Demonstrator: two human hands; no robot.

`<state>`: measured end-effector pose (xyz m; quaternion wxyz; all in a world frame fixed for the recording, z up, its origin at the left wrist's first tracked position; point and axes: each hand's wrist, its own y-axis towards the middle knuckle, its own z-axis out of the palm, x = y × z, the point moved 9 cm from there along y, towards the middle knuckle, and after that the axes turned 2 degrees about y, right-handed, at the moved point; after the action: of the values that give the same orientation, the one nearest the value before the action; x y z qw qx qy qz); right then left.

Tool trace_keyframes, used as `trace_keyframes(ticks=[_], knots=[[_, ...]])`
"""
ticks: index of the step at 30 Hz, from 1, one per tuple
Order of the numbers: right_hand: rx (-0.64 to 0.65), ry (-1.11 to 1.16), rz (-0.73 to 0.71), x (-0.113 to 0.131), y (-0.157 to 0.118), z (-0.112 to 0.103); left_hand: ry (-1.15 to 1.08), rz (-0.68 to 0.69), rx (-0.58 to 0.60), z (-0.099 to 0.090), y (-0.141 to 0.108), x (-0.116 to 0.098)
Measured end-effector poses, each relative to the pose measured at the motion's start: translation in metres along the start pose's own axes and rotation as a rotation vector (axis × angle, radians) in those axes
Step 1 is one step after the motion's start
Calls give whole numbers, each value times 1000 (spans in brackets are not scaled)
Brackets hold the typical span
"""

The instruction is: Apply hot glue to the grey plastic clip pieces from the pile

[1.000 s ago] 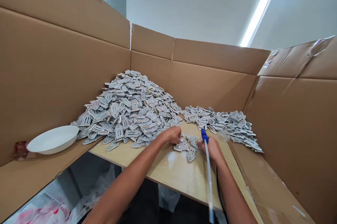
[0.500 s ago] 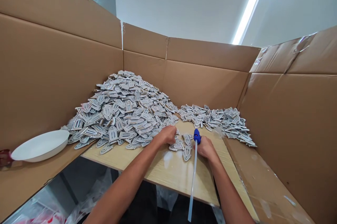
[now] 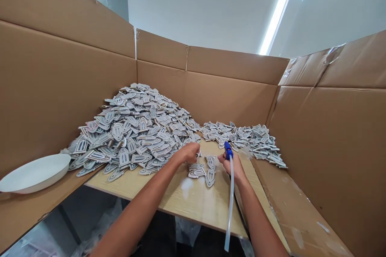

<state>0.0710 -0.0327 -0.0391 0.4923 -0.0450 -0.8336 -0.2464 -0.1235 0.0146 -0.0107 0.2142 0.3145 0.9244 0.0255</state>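
Cardboard walls [image 3: 229, 98] close in 3 sides; bare board [image 3: 208, 204] runs from the loose pieces [image 3: 210, 177] to the front edge, leaving room. Those pieces lie between the hands, just beside the left hand [image 3: 189, 153] (curled; I cannot tell whether it pinches anything). The right hand [image 3: 237, 167] is wrapped round the glue gun [image 3: 228, 150].

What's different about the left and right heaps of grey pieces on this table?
The left heap is much larger; the right heap holds visibly fewer pieces. The left heap rises to a tall peak, while the right heap lies low and stretched out. The left heap spreads close to the white bowl; the right heap lies well away from it. Both are loose jumbles of similar-looking grey pieces beside the cardboard wall.
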Motion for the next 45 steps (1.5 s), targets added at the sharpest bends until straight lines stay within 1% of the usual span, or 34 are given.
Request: trace_keyframes(ticks=[1,3,6,8,11,13,17,19,22,26,28,31,34,37,40,42,45], knots=[[10,46,-4,2,0,2,-63,13,-52,-4,0,-2],[38,131,-4,6,-1,7,-249,35,-109,-7,0,-6],[54,227,-6,13,-4,11,-535,66,-137,-3,1,-12],[52,289,-7,16,-5,12,-663,83,-184,0,0,-14],[37,406,-25,21,-5,11,-778,110,-245,5,-2,-15],[26,444,-50,22,-5,10,-807,100,-267,11,-2,-14],[39,363,-102,24,-3,8,-838,-4,-313,20,0,-5],[43,315,-121,26,-4,8,-901,-44,-281,25,2,-2],[44,289,-141,31,-7,8,-989,-77,-197,30,4,-2],[51,290,-189,42,-11,8,-1031,-130,-162,33,1,-3],[56,297,-211,46,-13,8,-1114,-145,-118,38,-1,-8],[63,310,-233,50,-14,9,-1246,-123,-38,46,-2,-19],[66,309,-247,50,-15,8,-1256,-118,-7,51,-4,-23],[78,276,-254,49,-15,8,-1284,-115,8,52,-6,-24],[95,249,-269,49,-16,10,-1321,-83,76,52,-8,-30],[94,271,-265,48,-16,10,-1357,-57,130,53,-9,-36],[65,324,-232,45,-15,9,-1400,-34,156,53,-10,-41]])
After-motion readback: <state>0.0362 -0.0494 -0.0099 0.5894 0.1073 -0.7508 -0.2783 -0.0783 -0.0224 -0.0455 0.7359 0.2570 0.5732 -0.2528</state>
